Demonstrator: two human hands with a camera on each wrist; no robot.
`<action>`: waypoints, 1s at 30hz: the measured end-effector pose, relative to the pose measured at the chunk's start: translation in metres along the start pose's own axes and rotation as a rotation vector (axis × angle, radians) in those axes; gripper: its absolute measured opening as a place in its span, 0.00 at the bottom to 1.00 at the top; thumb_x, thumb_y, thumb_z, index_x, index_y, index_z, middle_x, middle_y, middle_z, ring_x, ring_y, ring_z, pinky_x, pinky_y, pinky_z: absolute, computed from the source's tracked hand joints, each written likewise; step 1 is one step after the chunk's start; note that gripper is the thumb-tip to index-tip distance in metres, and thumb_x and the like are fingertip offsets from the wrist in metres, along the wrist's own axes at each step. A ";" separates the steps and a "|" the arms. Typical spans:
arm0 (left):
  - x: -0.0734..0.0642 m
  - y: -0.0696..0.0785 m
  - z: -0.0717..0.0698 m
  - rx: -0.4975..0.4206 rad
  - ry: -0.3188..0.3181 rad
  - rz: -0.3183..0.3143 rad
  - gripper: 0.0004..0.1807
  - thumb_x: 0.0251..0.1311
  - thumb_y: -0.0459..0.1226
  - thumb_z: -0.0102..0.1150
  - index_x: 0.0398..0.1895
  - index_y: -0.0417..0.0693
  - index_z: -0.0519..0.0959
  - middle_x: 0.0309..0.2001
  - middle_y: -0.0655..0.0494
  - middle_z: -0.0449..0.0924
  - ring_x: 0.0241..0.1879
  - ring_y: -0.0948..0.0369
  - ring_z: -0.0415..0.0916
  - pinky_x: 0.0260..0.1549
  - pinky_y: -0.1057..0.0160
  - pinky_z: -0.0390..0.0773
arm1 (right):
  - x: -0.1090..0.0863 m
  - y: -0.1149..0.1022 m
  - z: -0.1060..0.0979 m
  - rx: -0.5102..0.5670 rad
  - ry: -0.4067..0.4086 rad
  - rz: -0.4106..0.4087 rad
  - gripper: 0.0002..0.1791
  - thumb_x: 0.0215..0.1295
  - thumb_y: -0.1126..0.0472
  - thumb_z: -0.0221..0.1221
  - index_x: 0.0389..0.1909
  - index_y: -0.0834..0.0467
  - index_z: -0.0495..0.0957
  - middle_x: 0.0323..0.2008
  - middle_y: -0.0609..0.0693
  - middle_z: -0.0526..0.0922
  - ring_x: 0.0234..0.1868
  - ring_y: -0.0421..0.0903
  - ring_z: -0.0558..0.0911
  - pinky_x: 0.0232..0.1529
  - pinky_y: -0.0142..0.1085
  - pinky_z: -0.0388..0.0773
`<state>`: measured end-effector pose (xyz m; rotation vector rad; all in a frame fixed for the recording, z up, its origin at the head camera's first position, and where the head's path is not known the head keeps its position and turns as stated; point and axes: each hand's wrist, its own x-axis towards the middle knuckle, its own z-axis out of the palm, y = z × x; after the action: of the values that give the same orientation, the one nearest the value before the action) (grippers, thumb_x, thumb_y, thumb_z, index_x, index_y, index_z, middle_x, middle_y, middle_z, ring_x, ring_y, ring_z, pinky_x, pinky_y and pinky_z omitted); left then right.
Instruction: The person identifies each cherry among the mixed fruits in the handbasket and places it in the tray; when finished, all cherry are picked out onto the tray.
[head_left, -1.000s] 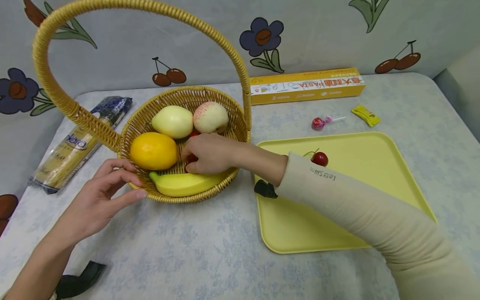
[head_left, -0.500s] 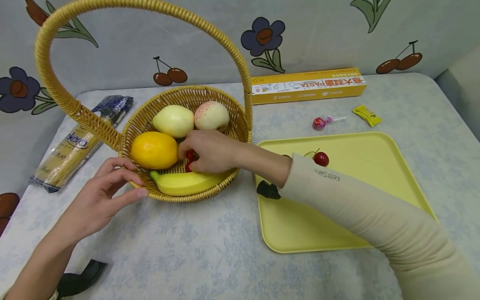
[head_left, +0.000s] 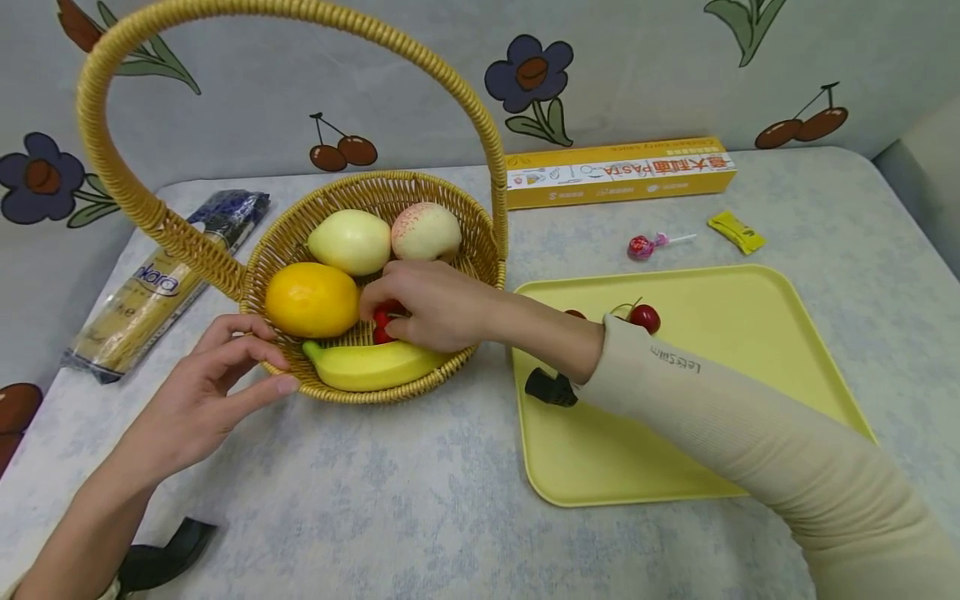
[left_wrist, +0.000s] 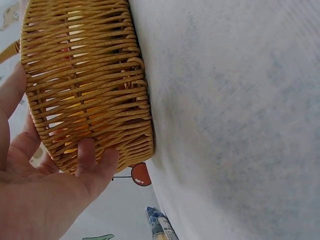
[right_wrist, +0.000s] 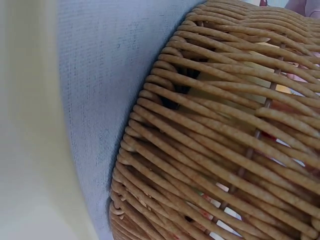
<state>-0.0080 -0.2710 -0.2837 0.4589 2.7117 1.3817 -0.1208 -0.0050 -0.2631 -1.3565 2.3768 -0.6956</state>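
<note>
A round wicker basket (head_left: 375,398) with a tall handle holds a yellow lemon-like fruit (head_left: 312,300), a pale green-yellow fruit (head_left: 350,242), a peach (head_left: 426,231) and a banana (head_left: 382,367). My left hand (head_left: 191,404) holds the basket's near-left rim; in the left wrist view two fingertips (left_wrist: 86,150) press its outer wall. Inside the basket, my right hand (head_left: 435,304) has thumb and fingers curled around small shiny red fruit (head_left: 382,329), partly hidden by the hand. The right wrist view shows mostly the basket's woven side (right_wrist: 215,115), with this hand's fingers out of sight.
Under the right sleeve lies a yellow tray (head_left: 675,467) with a cherry (head_left: 644,317) and another red fruit (head_left: 575,314) partly covered. Behind stand a pasta box (head_left: 621,173), a lollipop (head_left: 642,247) and a yellow wrapped sweet (head_left: 737,232). A spaghetti packet (head_left: 153,292) lies left of the basket.
My right wrist and sleeve have shifted slightly to the right, and more of the red fruit shows between thumb and fingers. The left hand keeps its place on the rim.
</note>
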 end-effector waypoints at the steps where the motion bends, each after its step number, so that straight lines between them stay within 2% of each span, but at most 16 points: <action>1: 0.000 0.000 0.000 0.000 0.000 0.000 0.08 0.60 0.22 0.62 0.39 0.40 0.79 0.54 0.50 0.62 0.54 0.61 0.61 0.54 0.81 0.65 | 0.000 0.000 0.000 0.003 0.004 -0.002 0.12 0.69 0.64 0.58 0.51 0.53 0.82 0.42 0.46 0.77 0.43 0.42 0.71 0.43 0.34 0.67; 7: 0.000 0.000 0.000 -0.003 0.001 0.000 0.08 0.59 0.22 0.62 0.39 0.40 0.79 0.53 0.50 0.61 0.54 0.61 0.62 0.54 0.81 0.65 | 0.000 -0.002 0.001 0.014 0.036 0.014 0.16 0.72 0.60 0.57 0.58 0.55 0.78 0.48 0.45 0.79 0.45 0.41 0.73 0.48 0.32 0.69; 11: 0.000 0.000 0.000 -0.003 0.001 0.002 0.08 0.59 0.22 0.62 0.39 0.40 0.79 0.53 0.50 0.61 0.54 0.61 0.62 0.54 0.81 0.65 | -0.001 -0.003 0.002 0.017 0.068 0.031 0.15 0.73 0.59 0.56 0.57 0.56 0.76 0.43 0.45 0.79 0.41 0.41 0.74 0.45 0.31 0.70; 16: 0.000 0.000 0.000 -0.007 0.000 0.006 0.09 0.59 0.22 0.62 0.39 0.40 0.78 0.54 0.50 0.61 0.54 0.61 0.62 0.54 0.81 0.65 | -0.002 -0.005 0.002 0.022 0.117 0.051 0.11 0.71 0.56 0.58 0.51 0.53 0.77 0.38 0.42 0.78 0.35 0.40 0.74 0.39 0.31 0.70; 22: 0.000 0.000 0.000 -0.005 0.002 0.007 0.08 0.59 0.22 0.62 0.39 0.40 0.78 0.53 0.50 0.61 0.54 0.61 0.62 0.54 0.81 0.65 | -0.008 -0.006 0.004 0.049 0.226 -0.003 0.08 0.67 0.60 0.58 0.45 0.54 0.79 0.38 0.42 0.78 0.36 0.38 0.74 0.39 0.30 0.70; 25: 0.000 0.000 0.001 -0.002 0.002 0.003 0.08 0.60 0.22 0.62 0.39 0.40 0.78 0.53 0.50 0.61 0.54 0.61 0.62 0.54 0.81 0.65 | -0.015 -0.008 0.005 0.052 0.286 -0.018 0.10 0.66 0.61 0.57 0.47 0.55 0.81 0.41 0.44 0.78 0.38 0.38 0.73 0.39 0.31 0.70; 30: 0.000 -0.001 0.001 -0.001 0.002 0.001 0.08 0.60 0.22 0.62 0.39 0.40 0.78 0.53 0.50 0.61 0.54 0.61 0.62 0.54 0.81 0.65 | -0.027 -0.011 0.007 0.082 0.367 -0.026 0.14 0.66 0.60 0.56 0.51 0.55 0.81 0.41 0.45 0.76 0.37 0.40 0.72 0.35 0.32 0.70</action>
<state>-0.0078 -0.2710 -0.2846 0.4591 2.7129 1.3844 -0.0961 0.0121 -0.2615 -1.3211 2.5727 -1.1203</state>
